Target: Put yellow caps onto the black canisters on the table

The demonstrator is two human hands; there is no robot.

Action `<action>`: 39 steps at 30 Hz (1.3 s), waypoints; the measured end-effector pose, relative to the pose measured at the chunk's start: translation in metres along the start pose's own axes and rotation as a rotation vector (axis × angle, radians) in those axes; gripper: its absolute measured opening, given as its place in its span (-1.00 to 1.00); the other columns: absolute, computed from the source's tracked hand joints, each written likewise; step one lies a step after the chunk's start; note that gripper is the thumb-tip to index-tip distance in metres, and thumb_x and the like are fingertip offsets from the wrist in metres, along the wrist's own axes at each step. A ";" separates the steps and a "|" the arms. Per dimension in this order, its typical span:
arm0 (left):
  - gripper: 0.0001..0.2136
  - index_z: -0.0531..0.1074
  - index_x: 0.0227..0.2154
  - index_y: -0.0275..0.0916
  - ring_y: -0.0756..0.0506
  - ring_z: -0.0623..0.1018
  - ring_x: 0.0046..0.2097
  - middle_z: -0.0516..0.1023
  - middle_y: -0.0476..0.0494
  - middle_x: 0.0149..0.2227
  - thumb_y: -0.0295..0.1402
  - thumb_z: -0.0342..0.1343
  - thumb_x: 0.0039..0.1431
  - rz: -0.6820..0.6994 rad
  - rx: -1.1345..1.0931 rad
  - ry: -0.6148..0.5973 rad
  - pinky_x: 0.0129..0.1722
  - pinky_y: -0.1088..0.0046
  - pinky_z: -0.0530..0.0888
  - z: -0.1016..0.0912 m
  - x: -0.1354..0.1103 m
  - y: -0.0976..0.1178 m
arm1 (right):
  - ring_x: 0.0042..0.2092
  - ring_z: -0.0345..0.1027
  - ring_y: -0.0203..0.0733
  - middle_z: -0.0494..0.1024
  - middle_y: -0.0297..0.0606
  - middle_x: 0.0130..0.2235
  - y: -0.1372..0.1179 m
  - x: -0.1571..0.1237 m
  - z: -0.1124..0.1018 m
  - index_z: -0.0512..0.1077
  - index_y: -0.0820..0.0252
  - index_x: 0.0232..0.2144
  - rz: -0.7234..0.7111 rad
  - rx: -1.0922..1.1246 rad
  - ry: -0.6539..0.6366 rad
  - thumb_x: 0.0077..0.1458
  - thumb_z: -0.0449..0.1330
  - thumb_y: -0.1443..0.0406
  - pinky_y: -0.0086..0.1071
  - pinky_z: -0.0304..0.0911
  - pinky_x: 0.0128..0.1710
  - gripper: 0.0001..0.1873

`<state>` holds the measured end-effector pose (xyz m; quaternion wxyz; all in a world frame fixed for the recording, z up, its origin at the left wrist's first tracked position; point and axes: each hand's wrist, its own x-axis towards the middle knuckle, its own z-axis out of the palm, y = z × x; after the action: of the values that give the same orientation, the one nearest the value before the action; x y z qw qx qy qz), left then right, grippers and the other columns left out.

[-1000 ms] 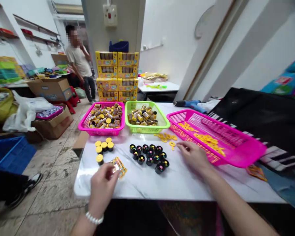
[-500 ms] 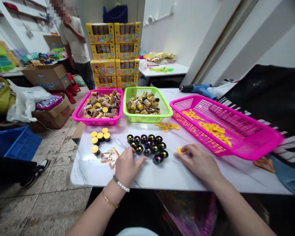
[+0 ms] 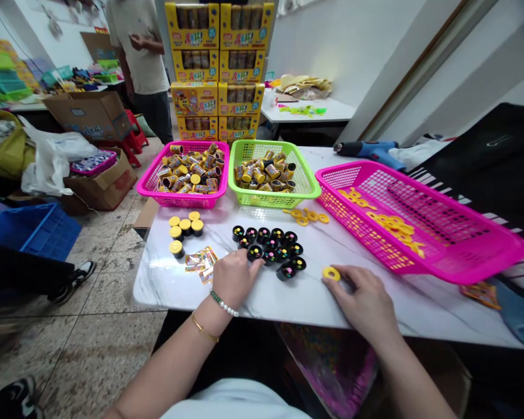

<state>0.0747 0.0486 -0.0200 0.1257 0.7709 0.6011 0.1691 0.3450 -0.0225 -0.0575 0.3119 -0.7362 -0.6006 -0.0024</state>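
Right of centre in the frame, the right hand point(image 3: 360, 297) pinches a yellow ring point(image 3: 326, 272); near centre, the left hand point(image 3: 233, 276), its grip indeterminable, adjoins black cups point(image 3: 285, 272), which a sideways nudge could topple.

Packets point(image 3: 195, 260) lie left of the cups point(image 3: 269, 260) (baskets point(image 3: 274, 201) stand behind).
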 end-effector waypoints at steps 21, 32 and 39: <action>-0.82 0.57 -0.16 -0.16 -0.10 0.60 -0.30 0.65 -0.05 -0.31 -0.30 0.26 0.17 0.173 -0.369 -0.147 -0.31 0.42 0.39 -0.026 -0.049 -0.040 | -0.61 0.25 -0.45 0.36 -0.33 -0.33 -0.165 -0.012 0.017 0.66 0.15 -0.23 0.340 0.947 -0.664 -0.06 0.40 0.00 -0.49 0.24 -0.73 -0.58; -0.84 0.57 -0.19 -0.14 -0.10 0.61 -0.29 0.67 -0.05 -0.32 -0.26 0.24 0.20 0.149 -0.348 -0.267 -0.34 0.45 0.35 -0.026 -0.048 -0.042 | -0.76 0.00 -0.46 0.28 -0.50 -0.74 -0.174 -0.005 0.022 0.46 0.24 -0.36 0.544 0.880 -0.774 -0.10 0.37 -0.07 -0.55 -0.12 -0.76 -0.50; -0.86 0.58 -0.20 -0.16 -0.08 0.57 -0.36 0.63 -0.05 -0.40 -0.39 0.20 0.19 0.118 -0.471 -0.318 -0.36 0.48 0.36 -0.036 -0.045 -0.041 | -0.72 0.03 -0.46 0.27 -0.52 -0.72 -0.177 -0.009 0.026 0.37 0.20 -0.40 0.562 0.874 -0.712 -0.11 0.38 -0.08 -0.57 -0.06 -0.74 -0.50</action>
<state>0.0142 0.0146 -0.0085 0.3836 0.7711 0.4721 0.1880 0.1763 -0.0035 -0.0005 0.3535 -0.6261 -0.3967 0.5707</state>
